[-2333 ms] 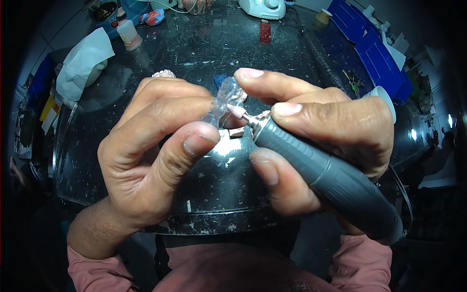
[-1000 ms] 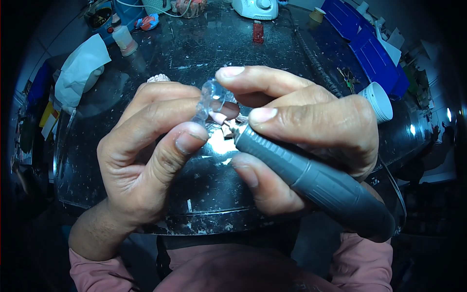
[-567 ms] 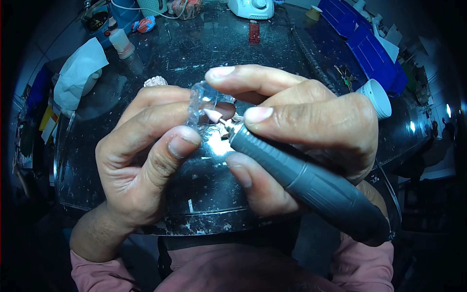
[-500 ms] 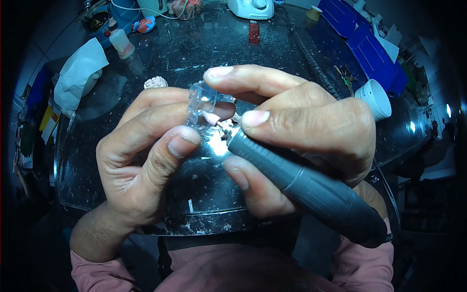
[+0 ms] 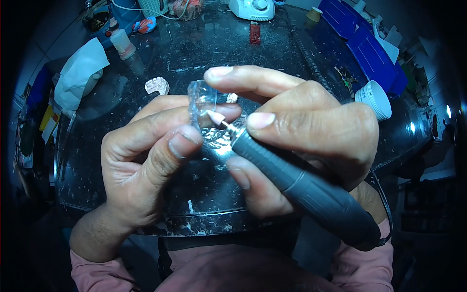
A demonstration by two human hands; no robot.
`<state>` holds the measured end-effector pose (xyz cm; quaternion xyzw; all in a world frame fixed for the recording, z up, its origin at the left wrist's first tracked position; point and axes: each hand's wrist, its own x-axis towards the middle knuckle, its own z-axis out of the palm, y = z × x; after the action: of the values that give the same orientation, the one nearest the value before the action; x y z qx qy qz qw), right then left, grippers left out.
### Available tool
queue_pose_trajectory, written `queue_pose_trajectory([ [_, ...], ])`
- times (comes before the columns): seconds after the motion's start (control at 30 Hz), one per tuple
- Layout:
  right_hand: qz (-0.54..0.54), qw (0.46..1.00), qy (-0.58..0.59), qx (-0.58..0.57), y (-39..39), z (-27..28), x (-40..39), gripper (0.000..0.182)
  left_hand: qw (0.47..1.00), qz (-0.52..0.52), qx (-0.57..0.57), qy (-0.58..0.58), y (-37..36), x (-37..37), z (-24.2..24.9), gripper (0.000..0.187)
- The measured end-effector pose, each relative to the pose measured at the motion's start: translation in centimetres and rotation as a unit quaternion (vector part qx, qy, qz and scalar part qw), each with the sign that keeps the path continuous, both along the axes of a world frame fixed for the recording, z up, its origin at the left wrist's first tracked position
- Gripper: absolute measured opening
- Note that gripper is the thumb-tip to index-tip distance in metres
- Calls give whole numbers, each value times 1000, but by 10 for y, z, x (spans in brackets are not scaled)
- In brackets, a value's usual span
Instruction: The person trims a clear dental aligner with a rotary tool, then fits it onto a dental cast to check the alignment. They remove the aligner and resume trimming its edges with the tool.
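Head view shows us working over a dark, speckled tabletop (image 5: pixel 204 44), with a crumpled white cloth (image 5: pixel 80 68) at its far left, a white motor unit (image 5: pixel 252 8) at the far edge, a white pot (image 5: pixel 373 99) to the right and a small plaster tooth model (image 5: pixel 156 85) lying just beyond our hands. Our right hand (image 5: pixel 301 131) has its fingers (image 5: pixel 243 78) closed in a pen grip round the grey rotary handpiece (image 5: pixel 301 190), forefinger stretched out above the work. Our left hand (image 5: pixel 146 155) has thumb and forefinger pinched shut on a clear dental appliance (image 5: pixel 202 104), held up between both hands above the tabletop. The pink cone-shaped bur (image 5: pixel 215 118) touches the appliance's inner edge, just beside our left fingertip.

We judge the risks to lie in that closeness. Too much pressure could cut too deep or crack the thin clear plastic; a slack pinch could let the bur snatch the piece away; a slip sideways could run the bur onto our fingertip.
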<state>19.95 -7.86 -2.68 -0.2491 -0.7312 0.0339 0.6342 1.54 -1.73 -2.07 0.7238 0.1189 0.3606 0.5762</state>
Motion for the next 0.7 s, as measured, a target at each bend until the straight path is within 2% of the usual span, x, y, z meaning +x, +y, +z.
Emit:
queue_pose_trajectory([
  [0.23, 8, 1000, 5, -13, -5, 2, 0, 41, 1000, 4, 27, 0, 2, 1, -1, 37],
  [0.3, -26, 999, 4, -38, -8, 4, -1, 41, 999, 5, 51, -8, 4, 1, -3, 35],
  [0.43, -13, 1000, -20, -21, -4, 1, 5, 40, 998, 17, 62, 0, 3, 1, -2, 31],
  [0.63, -53, 997, -49, -17, -6, 3, 6, 38, 992, 33, 120, 14, 6, -2, -3, 28],
  [0.7, -57, 997, -54, -10, -7, 4, 6, 38, 983, 42, 178, 23, 7, -1, -3, 27],
])
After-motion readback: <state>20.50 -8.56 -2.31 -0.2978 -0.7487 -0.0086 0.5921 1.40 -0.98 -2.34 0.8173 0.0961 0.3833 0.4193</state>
